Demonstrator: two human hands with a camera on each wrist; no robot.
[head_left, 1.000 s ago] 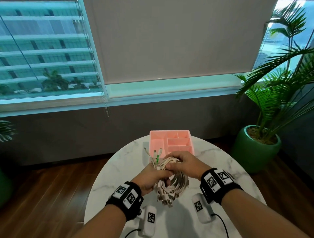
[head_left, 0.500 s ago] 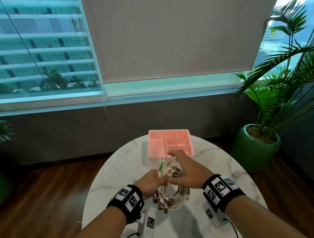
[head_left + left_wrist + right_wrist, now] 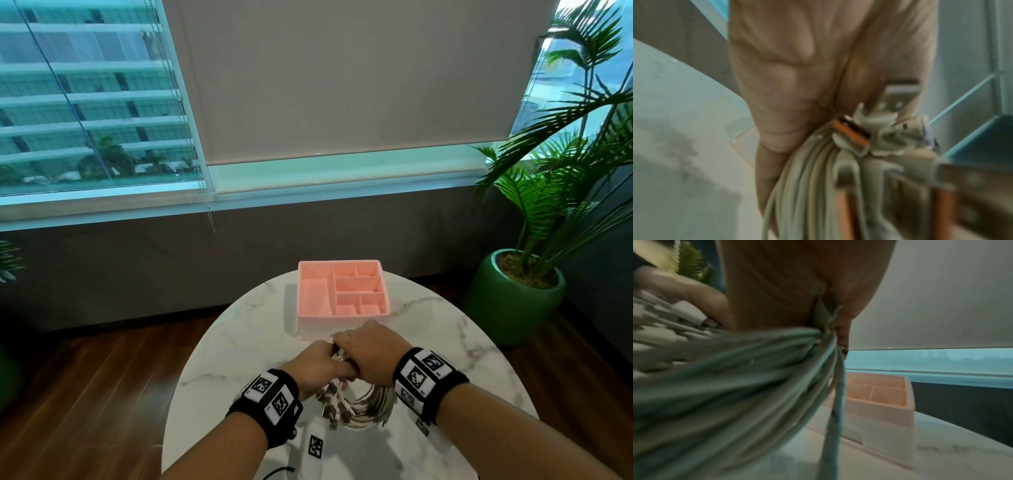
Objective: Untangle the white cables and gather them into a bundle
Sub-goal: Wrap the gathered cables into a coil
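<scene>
A coil of white cables (image 3: 368, 404) hangs over the round marble table (image 3: 239, 342), its USB plugs dangling at the lower left. My left hand (image 3: 317, 366) grips the coil from the left; in the left wrist view its fingers curl round the strands (image 3: 807, 178) beside the plugs (image 3: 869, 134). My right hand (image 3: 368, 353) closes over the top of the coil from the right. In the right wrist view the cables (image 3: 748, 369) fan out from its fist. Both fists touch, hiding the top of the bundle.
A pink divided organiser tray (image 3: 342, 291) stands just beyond the hands at the table's far side. Two white tagged devices (image 3: 313, 445) lie on the table near me. A potted palm (image 3: 517, 294) stands on the wooden floor at the right.
The right hand, reaching open towards the tray half a second ago, has come back and closed over the coil. The green-tipped cable ends that stuck up are now hidden by the hands.
</scene>
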